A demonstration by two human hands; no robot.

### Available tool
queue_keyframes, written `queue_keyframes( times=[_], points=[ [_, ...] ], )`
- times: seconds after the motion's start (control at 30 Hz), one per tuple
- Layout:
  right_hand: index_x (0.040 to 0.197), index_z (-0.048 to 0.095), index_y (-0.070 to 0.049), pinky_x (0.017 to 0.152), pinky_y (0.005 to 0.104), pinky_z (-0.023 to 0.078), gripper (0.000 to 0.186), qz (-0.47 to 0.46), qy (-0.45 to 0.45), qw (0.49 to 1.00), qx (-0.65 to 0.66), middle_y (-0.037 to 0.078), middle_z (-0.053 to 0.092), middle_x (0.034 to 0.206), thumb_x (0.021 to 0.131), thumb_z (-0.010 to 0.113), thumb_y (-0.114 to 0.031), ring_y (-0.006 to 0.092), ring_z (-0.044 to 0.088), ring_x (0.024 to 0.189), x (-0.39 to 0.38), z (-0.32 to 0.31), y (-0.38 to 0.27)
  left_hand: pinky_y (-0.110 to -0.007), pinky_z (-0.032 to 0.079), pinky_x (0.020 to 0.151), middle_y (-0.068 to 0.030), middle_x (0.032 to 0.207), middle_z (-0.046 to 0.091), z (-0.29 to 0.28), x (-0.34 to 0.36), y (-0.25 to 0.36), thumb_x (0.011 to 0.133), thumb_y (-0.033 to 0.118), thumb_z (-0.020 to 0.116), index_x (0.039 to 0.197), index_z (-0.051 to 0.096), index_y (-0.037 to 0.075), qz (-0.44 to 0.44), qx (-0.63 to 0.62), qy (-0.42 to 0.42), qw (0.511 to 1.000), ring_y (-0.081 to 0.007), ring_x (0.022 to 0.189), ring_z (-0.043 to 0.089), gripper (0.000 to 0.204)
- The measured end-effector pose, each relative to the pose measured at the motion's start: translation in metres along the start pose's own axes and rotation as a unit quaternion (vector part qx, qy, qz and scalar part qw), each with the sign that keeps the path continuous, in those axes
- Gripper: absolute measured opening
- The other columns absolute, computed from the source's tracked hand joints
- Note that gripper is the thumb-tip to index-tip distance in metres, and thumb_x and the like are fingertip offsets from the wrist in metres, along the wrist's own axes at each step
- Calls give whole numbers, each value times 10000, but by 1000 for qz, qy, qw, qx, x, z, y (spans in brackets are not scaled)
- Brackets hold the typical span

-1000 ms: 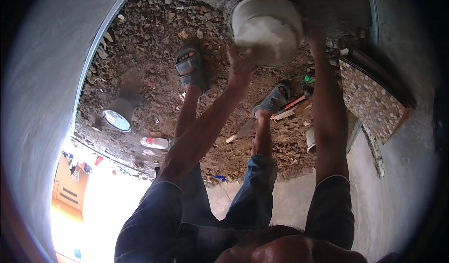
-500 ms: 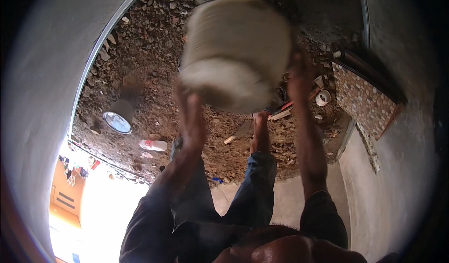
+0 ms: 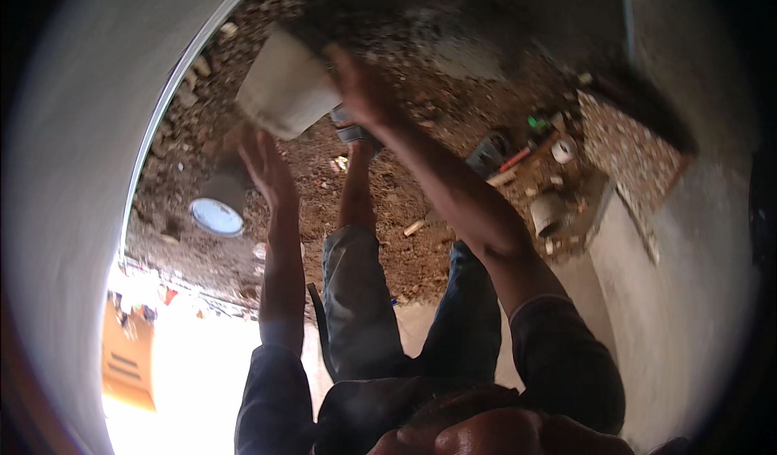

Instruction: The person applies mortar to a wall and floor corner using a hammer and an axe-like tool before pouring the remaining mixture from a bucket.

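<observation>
A pale, dirt-coated bucket (image 3: pixel 285 87) is tilted low over the rubble floor, ahead and to the left. My right hand (image 3: pixel 362 91) is against its right side, the fingers blurred and partly lost against the dark background. My left hand (image 3: pixel 271 172) is by its lower end with the fingers stretched and apart. Whether those fingertips touch the bucket I cannot tell. Nearer on the left stands another container (image 3: pixel 216 217) with a bright, bluish-white round top.
Broken rubble covers the floor. Speckled tiles (image 3: pixel 630 151) lean by the right wall, near a white ring-shaped roll (image 3: pixel 564 149), a red-handled tool (image 3: pixel 514 161) and a small pot (image 3: pixel 549 212). A wooden handle (image 3: pixel 414 227) lies between my legs. A metal strip (image 3: pixel 184 68) edges the left wall.
The bucket has gone from high in front of me to farther away, lower and left. My right arm has swung left with it. My left hand's fingers have spread, and my feet have shifted.
</observation>
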State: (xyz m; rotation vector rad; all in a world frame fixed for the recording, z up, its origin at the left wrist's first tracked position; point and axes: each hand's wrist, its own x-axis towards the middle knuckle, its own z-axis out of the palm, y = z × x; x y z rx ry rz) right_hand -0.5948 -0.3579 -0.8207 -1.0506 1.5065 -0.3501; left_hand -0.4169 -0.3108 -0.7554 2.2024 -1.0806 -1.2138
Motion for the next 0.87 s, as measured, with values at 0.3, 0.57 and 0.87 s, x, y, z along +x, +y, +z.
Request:
queue_keyframes(
  times=[0.3, 0.57, 0.87],
  points=[
    [955, 588, -32, 741, 399, 454, 210, -64, -103, 987, 110, 153, 578, 920, 754, 592, -92, 293, 573, 879, -86, 156, -41, -364, 465, 678, -167, 963, 524, -64, 44, -129, 879, 150, 506, 1155, 474, 35, 88, 113, -48, 988, -238, 896, 534, 302],
    [1018, 595, -33, 692, 433, 481, 249, -34, -3, 998, 46, 205, 574, 965, 794, 522, -113, 310, 600, 840, -189, 6, 115, -312, 472, 619, -187, 1188, 476, -146, -44, -200, 779, -34, 432, 1075, 539, 26, 132, 378, -84, 913, -206, 834, 550, 321],
    [1122, 562, -41, 860, 392, 470, 305, 431, -47, 869, -237, 153, 573, 1123, 845, 549, -171, 247, 571, 1007, -306, -196, 356, -241, 373, 510, -103, 1002, 559, -227, -209, -300, 833, 144, 503, 1241, 450, 88, 118, 231, -2, 966, -128, 603, 419, 415]
  ],
)
